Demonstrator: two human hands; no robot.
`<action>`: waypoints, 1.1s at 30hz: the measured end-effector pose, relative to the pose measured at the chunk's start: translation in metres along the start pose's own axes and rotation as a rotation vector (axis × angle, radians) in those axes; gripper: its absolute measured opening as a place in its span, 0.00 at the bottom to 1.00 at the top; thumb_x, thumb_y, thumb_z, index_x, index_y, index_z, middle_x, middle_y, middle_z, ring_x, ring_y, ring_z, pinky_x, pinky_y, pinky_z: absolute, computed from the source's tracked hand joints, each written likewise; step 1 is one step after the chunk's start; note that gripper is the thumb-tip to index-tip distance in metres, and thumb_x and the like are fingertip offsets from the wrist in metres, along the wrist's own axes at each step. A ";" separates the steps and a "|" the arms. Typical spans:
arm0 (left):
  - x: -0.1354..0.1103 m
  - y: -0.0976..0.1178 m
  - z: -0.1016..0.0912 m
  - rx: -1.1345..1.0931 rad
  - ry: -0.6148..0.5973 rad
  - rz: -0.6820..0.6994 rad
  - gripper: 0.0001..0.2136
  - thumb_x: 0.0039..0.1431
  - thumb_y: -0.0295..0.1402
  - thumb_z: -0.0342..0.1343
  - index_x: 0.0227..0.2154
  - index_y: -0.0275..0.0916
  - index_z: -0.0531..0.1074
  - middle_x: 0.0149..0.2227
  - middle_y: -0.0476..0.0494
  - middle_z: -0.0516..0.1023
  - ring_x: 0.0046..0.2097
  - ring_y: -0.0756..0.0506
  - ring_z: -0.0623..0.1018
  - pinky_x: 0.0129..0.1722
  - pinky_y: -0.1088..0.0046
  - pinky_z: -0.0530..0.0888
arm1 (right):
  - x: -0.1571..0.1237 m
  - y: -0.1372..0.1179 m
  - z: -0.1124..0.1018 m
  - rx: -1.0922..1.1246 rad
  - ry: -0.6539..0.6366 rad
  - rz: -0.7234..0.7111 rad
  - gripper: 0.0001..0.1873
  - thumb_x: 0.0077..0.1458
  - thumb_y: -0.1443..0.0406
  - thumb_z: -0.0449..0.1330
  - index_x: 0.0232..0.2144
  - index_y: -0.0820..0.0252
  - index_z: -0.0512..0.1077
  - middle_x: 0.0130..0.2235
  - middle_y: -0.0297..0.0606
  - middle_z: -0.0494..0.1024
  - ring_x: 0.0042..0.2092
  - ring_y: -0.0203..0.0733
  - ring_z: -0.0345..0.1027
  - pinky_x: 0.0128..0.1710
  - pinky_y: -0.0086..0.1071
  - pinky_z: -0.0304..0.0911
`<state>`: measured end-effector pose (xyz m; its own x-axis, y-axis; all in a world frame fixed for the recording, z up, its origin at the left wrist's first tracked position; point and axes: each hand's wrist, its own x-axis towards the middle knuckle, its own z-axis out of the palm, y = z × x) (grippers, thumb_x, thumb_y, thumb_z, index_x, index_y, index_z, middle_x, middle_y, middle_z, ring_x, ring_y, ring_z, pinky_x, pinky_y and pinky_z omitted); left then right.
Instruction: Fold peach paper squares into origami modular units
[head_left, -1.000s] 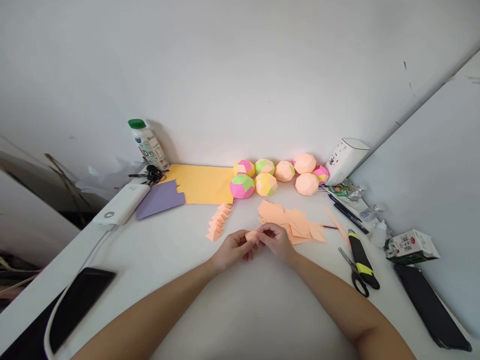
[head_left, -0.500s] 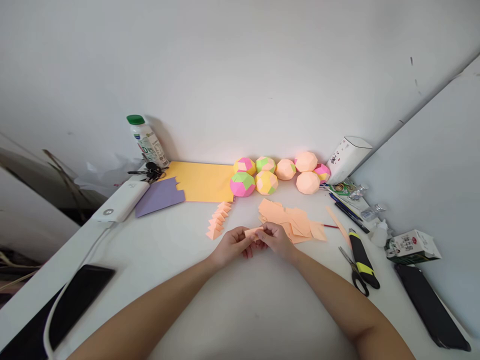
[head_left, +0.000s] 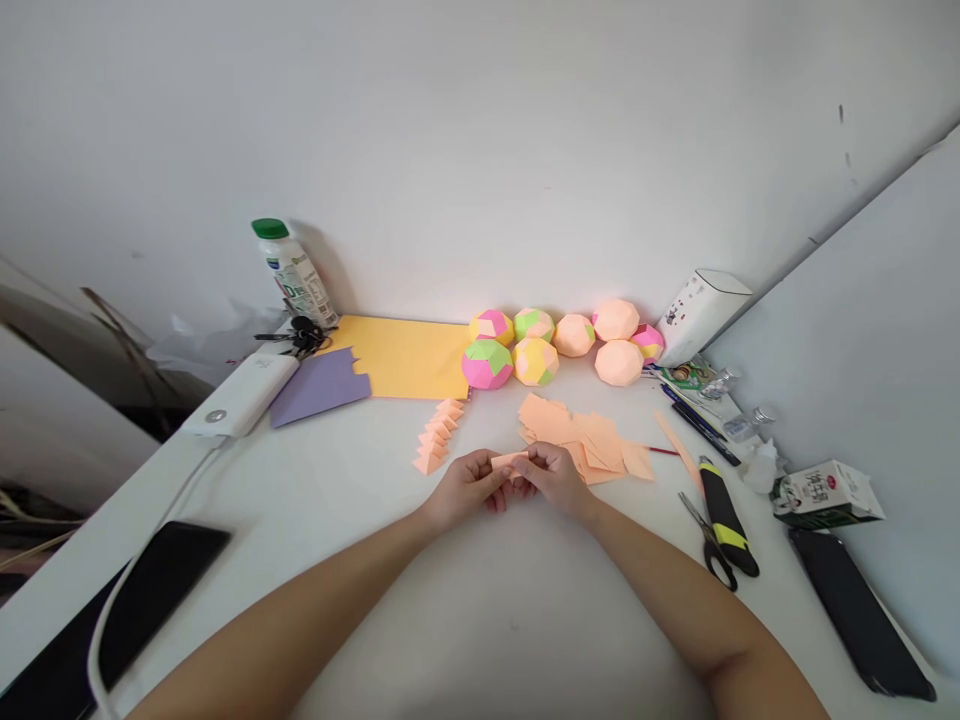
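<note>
Grip of left hand and right hand was pinched closed on one small peach paper strip, held between them near flat peach paper pieces on white bench.

A white table runs along the wall. At its back sits a cluster of paper balls in pink, green, yellow and peach, with a yellow sheet to their left and a purple sheet next to that. Further left are a bottle and a white box with a cord. Mid-table, folded pieces lie in a slanting line; right of them spreads a loose pile of peach paper. Scissors and a knife lie side by side, near pens, a carton and a phone.
</note>
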<state>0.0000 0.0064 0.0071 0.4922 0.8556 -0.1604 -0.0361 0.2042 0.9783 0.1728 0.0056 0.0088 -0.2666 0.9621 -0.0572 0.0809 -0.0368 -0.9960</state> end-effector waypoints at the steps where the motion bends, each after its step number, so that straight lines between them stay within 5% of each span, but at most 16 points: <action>1: 0.000 0.000 0.000 -0.005 0.001 -0.002 0.15 0.54 0.45 0.54 0.29 0.36 0.65 0.24 0.48 0.75 0.22 0.50 0.74 0.22 0.75 0.70 | 0.000 0.000 0.000 0.002 -0.001 0.001 0.14 0.51 0.56 0.58 0.25 0.61 0.66 0.21 0.32 0.73 0.22 0.33 0.66 0.21 0.26 0.63; 33: -0.001 0.005 0.002 0.020 -0.007 -0.001 0.16 0.52 0.47 0.54 0.27 0.36 0.65 0.21 0.49 0.74 0.22 0.50 0.74 0.21 0.76 0.69 | 0.002 0.004 -0.002 0.019 -0.010 -0.022 0.14 0.50 0.55 0.59 0.25 0.61 0.66 0.21 0.30 0.73 0.21 0.34 0.67 0.20 0.27 0.63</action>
<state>0.0016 0.0059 0.0125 0.4983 0.8520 -0.1609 -0.0182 0.1958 0.9805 0.1747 0.0075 0.0047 -0.2777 0.9600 -0.0354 0.0561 -0.0206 -0.9982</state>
